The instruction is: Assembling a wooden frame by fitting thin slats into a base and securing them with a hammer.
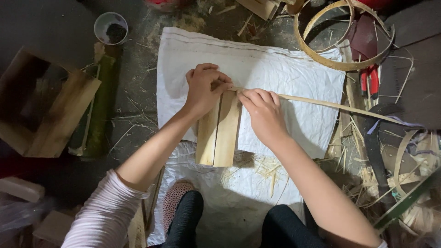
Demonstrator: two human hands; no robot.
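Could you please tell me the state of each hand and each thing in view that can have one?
left hand: gripping the top of the wooden block
right hand: pinching the bamboo strip
wooden block: upright, split lengthwise
bamboo strip: stretched flat to the right
cup: upright, dark contents
bamboo hoops: lying flat

pale matt wooden block (219, 133), thin smooth bamboo strip (330, 104) — coarse white woven plastic sack (285, 73) underneath
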